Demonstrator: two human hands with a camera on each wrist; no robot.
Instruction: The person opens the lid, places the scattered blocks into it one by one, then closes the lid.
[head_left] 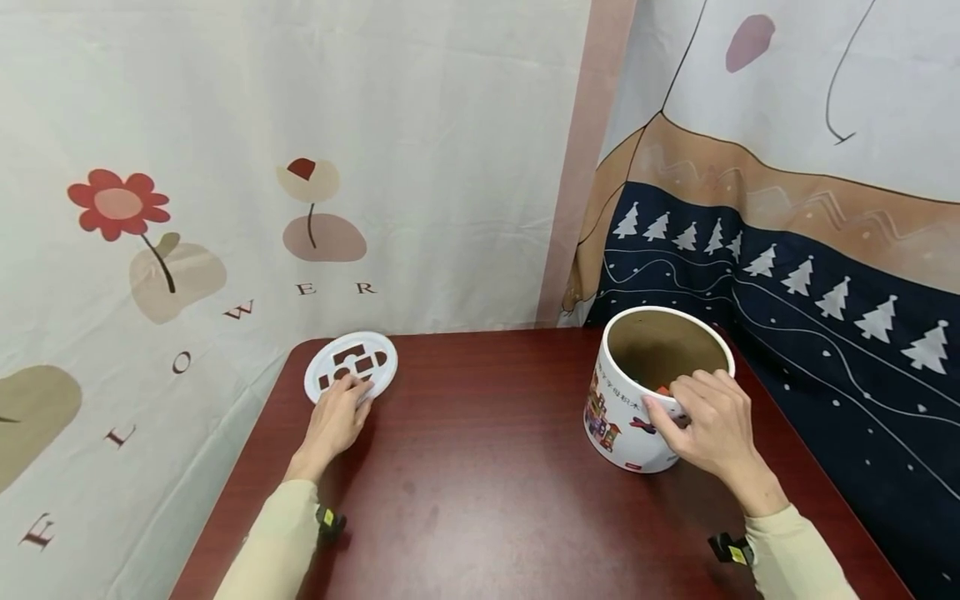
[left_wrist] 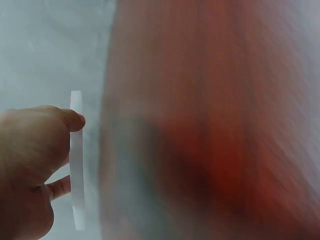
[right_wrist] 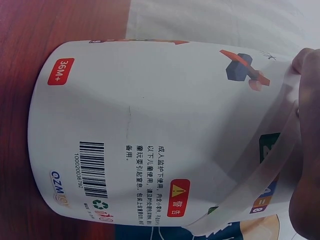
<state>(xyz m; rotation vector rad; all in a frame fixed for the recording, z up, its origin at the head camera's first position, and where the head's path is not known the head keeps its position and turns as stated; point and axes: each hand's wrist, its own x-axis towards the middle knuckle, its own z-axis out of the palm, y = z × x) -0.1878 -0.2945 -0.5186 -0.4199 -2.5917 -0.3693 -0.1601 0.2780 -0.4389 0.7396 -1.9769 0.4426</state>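
Observation:
At the far left of the table, my left hand (head_left: 337, 421) pinches the near edge of a round white lid (head_left: 381, 383) with several shaped holes. The left wrist view shows this lid (left_wrist: 77, 165) edge-on, thumb and fingers on it. My right hand (head_left: 712, 421) grips the near rim of a white printed bucket (head_left: 611, 408), thumb outside and fingers over the rim. The bucket stands upright and uncovered at the right; a bit of a red-orange piece (head_left: 663, 391) shows inside by the rim. In the right wrist view, the bucket's side (right_wrist: 120, 115) carries a barcode and a warning label.
The dark red wooden table (head_left: 465, 467) runs between the two hands. Behind it hangs a pale cloth (head_left: 465, 167) with flower prints, and a navy cloth with trees (head_left: 825, 333) borders the right side. A small black device (head_left: 330, 522) sits at the left wrist.

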